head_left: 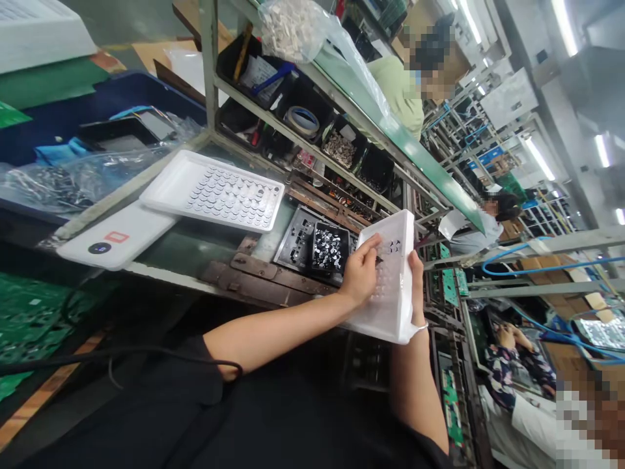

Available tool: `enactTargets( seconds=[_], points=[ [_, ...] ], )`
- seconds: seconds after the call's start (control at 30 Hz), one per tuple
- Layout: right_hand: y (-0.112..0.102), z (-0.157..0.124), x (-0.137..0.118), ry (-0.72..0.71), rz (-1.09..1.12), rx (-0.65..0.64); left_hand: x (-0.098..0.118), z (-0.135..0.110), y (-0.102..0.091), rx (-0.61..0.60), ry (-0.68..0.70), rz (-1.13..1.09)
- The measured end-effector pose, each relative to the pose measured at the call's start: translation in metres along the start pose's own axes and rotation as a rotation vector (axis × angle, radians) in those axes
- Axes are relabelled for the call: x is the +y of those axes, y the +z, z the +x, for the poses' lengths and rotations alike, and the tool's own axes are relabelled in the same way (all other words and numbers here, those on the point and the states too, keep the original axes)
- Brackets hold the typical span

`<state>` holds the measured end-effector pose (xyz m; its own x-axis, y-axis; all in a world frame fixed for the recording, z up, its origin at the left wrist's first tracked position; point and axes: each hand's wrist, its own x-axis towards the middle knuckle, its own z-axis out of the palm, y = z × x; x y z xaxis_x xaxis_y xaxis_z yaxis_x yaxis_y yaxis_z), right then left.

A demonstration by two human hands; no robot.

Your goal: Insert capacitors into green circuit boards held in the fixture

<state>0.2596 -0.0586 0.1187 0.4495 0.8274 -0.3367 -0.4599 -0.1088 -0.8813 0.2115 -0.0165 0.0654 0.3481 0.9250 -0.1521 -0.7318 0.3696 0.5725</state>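
My right hand (416, 280) grips a white plastic tray (390, 319) by its outer side, holding it tilted up; most of the hand is behind the tray. A few small black pieces (394, 246) sit in the tray's rows of shallow hollows. Over the tray's inner face, my left hand (361, 270) is closed, fingers bunched, with a small dark piece (379, 259) showing at the fingertips. Just left of it stands a black box (328, 247) full of small shiny black-and-silver pieces, on a dark metal plate (293, 234).
A second white tray (166, 182) with rows of small pieces overlaps a white device (131, 244) with a round display. Black bins (342, 140) line the shelf behind. A blue crate (146, 85) with bagged parts is at left. Other people (520, 365) work to the right.
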Motion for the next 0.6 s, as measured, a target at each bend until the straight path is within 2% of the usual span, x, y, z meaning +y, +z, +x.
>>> enactTargets(
  seconds=[0.1,0.27,0.47,0.6],
  points=[
    [0.001,0.003,-0.001,0.028,-0.046,-0.035,0.003,0.002,-0.001,0.047,-0.051,-0.066],
    [0.005,0.006,-0.005,-0.017,-0.096,-0.016,0.002,0.006,-0.003,-0.019,0.006,-0.026],
    [0.011,0.003,-0.008,0.000,-0.121,0.006,0.012,0.009,0.000,0.136,-0.188,-0.196],
    [0.016,-0.001,-0.009,0.018,-0.099,-0.002,0.020,0.009,0.008,0.152,-0.191,-0.249]
  ],
)
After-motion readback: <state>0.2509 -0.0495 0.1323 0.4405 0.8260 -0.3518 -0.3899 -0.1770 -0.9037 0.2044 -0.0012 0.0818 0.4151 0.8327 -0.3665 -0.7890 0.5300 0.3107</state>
